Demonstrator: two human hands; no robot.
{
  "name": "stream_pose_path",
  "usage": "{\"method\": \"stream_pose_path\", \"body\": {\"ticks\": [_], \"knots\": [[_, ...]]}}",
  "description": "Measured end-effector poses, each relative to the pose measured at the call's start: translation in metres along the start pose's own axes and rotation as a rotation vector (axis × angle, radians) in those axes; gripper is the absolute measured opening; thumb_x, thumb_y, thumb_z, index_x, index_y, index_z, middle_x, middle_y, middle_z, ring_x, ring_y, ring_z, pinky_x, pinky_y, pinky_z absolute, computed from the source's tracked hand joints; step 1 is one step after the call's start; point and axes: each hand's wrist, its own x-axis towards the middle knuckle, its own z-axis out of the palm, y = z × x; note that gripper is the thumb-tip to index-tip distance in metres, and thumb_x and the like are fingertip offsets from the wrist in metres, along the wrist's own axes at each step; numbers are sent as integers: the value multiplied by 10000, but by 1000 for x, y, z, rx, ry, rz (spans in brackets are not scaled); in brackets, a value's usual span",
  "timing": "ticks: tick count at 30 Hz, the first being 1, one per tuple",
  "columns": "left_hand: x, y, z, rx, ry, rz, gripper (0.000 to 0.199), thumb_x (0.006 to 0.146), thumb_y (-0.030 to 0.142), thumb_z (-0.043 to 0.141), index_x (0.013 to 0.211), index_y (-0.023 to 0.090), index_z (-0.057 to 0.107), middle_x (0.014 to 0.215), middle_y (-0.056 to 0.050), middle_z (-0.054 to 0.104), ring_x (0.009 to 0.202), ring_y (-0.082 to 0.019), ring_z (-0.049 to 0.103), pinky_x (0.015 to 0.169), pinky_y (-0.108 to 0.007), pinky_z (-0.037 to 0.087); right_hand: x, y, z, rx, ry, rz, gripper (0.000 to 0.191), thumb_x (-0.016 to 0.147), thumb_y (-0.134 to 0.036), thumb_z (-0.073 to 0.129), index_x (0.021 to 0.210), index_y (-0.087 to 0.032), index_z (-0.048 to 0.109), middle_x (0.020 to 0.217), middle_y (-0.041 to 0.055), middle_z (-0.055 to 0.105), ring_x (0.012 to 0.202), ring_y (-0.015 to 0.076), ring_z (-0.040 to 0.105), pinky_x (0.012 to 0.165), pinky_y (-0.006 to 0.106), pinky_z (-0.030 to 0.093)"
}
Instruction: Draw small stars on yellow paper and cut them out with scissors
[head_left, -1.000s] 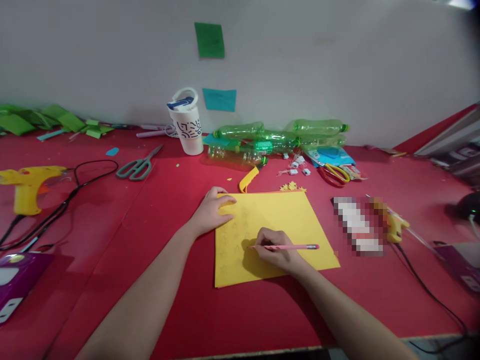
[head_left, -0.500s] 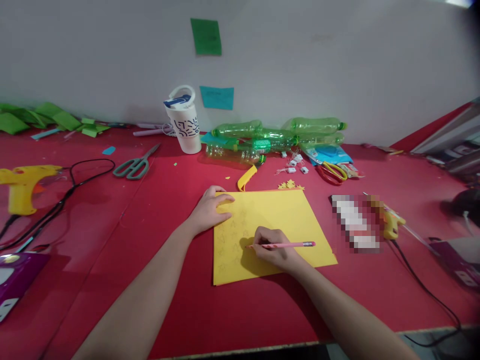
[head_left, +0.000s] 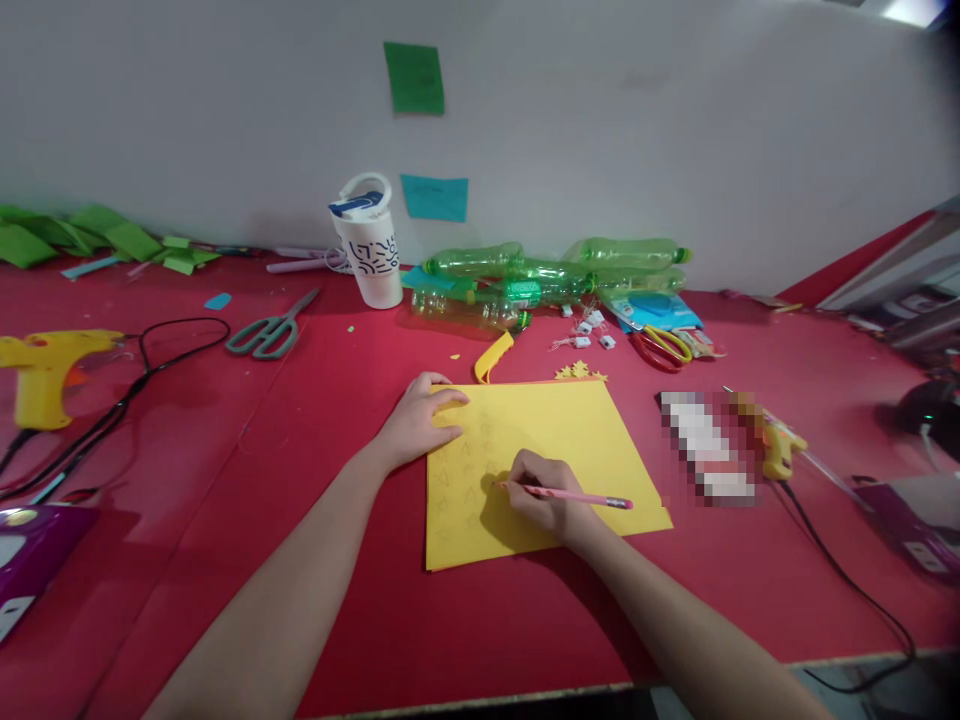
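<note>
A yellow sheet of paper [head_left: 555, 420] lies on the red table, with faint pencil-drawn stars in columns on its left half. My left hand [head_left: 426, 420] rests with fingers apart on the sheet's upper left corner. Pinched in my right hand [head_left: 546, 490] is a pink pencil [head_left: 585, 496], its tip at the paper beside the drawn stars and its eraser end pointing right. Small yellow cut-out stars [head_left: 580, 371] lie just past the sheet's far edge. Near them is a yellow-handled cutter [head_left: 493, 357].
Green plastic bottles [head_left: 551, 275] and a white cup [head_left: 371, 245] stand by the wall. Grey scissors [head_left: 274, 328] and a yellow glue gun [head_left: 49, 375] lie left. At right are a pixelated object [head_left: 705, 445], another glue gun [head_left: 782, 448] with its cord, and red-and-yellow-handled scissors [head_left: 661, 348].
The pencil's eraser end has tipped slightly toward me, and its tip has shifted a little up the sheet. My left hand stays in place.
</note>
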Motion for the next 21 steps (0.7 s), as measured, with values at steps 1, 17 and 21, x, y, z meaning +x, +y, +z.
{"method": "stream_pose_path", "body": {"ticks": [1, 17, 21], "knots": [[0, 0, 0, -1, 1, -3, 361, 677, 296, 636, 1037, 264, 624, 1145, -48, 393, 1124, -244, 419, 1018, -385, 332, 0, 1, 0, 9, 2, -2, 104, 675, -163, 492, 591, -202, 444, 494, -51, 477, 444, 86, 393, 416, 195, 272], [0, 0, 0, 2, -1, -5, 371, 676, 300, 643, 1045, 266, 623, 1140, -50, 401, 1125, -246, 418, 1018, -398, 330, 2, 6, -1, -21, -8, -30, 138, 638, -120, 491, 553, -199, 417, 462, -64, 426, 411, 67, 341, 386, 177, 221], [0, -1, 0, -13, 8, 7, 366, 676, 296, 643, 1041, 265, 628, 1139, -50, 404, 1118, -243, 424, 1017, -388, 331, 1, 8, -1, -22, -29, -52, 138, 624, -104, 477, 552, -199, 408, 466, -60, 426, 418, 71, 350, 387, 177, 228]]}}
